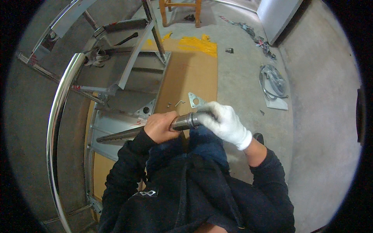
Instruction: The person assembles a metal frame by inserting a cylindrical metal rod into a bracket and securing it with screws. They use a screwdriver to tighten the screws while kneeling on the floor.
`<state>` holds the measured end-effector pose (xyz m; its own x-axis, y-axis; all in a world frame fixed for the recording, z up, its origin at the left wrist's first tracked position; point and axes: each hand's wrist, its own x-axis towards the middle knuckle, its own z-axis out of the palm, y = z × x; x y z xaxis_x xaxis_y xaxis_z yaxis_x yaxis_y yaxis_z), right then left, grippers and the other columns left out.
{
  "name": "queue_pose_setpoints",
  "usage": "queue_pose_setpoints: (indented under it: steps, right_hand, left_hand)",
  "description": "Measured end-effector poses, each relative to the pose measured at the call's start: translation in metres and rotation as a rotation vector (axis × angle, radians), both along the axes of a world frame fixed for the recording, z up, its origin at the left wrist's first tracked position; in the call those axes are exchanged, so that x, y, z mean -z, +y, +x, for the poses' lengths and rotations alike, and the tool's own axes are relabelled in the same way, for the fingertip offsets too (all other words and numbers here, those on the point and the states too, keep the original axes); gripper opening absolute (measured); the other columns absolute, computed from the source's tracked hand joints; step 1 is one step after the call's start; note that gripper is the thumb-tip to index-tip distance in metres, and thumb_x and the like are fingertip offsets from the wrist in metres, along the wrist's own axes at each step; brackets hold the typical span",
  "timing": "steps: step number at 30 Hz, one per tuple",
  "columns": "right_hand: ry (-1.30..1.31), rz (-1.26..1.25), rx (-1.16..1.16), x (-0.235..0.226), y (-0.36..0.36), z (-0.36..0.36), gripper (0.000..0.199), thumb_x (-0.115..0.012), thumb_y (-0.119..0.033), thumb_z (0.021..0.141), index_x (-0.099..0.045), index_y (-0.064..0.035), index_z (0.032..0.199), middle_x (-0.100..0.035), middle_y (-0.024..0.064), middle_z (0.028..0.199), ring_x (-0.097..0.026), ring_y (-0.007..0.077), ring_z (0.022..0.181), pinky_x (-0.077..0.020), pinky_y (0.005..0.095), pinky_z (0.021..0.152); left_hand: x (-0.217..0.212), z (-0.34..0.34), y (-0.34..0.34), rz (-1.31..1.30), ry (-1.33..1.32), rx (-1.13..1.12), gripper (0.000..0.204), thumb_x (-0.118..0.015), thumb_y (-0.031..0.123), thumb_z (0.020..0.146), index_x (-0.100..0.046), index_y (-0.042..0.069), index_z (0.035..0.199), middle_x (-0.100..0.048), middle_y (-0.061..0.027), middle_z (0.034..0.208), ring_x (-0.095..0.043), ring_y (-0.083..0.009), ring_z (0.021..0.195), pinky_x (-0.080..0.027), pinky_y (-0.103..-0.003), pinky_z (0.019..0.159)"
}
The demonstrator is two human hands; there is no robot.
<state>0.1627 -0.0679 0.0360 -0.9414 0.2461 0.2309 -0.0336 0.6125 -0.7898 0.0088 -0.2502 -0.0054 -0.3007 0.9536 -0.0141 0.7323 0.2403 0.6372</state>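
Observation:
A long metal tube (118, 136) lies slantwise across my lap, its thin end off to the left. My bare left hand (161, 126) wraps round it near its thicker right end. Just beyond those fingers the tube carries a ring-like collar (192, 120). A white knit glove covers my right hand (222, 121), whose fingers curl over the tube's right end and hide the tip. Close by, a triangular metal plate with a round hole (195, 100) rests on the cardboard, beside a small bent hex key (179, 103) and a few small screws (169, 105).
At left stands a metal frame (134, 58) with a curved chrome rail (54, 112). Cardboard (186, 73) with yellow tape covers part of the floor. A bagged hose coil (275, 79), a small metal fitting (229, 50) and a wooden stool (180, 4) are farther off. A wall (322, 97) bounds the right.

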Motion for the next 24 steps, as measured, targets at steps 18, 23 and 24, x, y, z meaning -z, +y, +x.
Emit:
queue_pose_setpoints:
  steps: [18,23,24]
  right_hand:
    - [0.162,0.264,-0.364,-0.010,0.025,-0.001,0.047,-0.071,-0.027,0.074,-0.056,-0.0072,0.114,-0.058,0.0133,0.102,-0.062,0.0319,0.078,-0.0486,0.0377,0.068]
    - [0.213,0.397,-0.226,0.007,0.017,-0.005,0.043,-0.072,-0.024,0.072,-0.056,-0.0074,0.109,-0.057,0.0108,0.083,-0.058,0.0319,0.069,-0.0470,0.0402,0.062]
    - [0.241,0.296,-0.181,0.011,0.015,-0.007,0.039,-0.072,-0.021,0.073,-0.057,-0.0066,0.105,-0.059,0.0109,0.077,-0.060,0.0316,0.069,-0.0478,0.0399,0.062]
  left_hand:
    - [-0.013,-0.005,0.004,-0.096,-0.110,0.090,0.034,-0.069,0.025,0.065,-0.056,0.008,0.091,-0.062,-0.0159,0.077,-0.060,-0.0371,0.075,-0.046,-0.043,0.063]
    - [-0.007,-0.006,0.007,-0.036,-0.056,0.053,0.033,-0.070,0.025,0.065,-0.055,0.007,0.090,-0.061,-0.0154,0.077,-0.060,-0.0369,0.076,-0.046,-0.043,0.063]
    - [-0.003,-0.003,0.009,0.015,0.014,0.006,0.033,-0.070,0.025,0.065,-0.055,0.007,0.089,-0.061,-0.0153,0.077,-0.060,-0.0368,0.076,-0.046,-0.043,0.063]
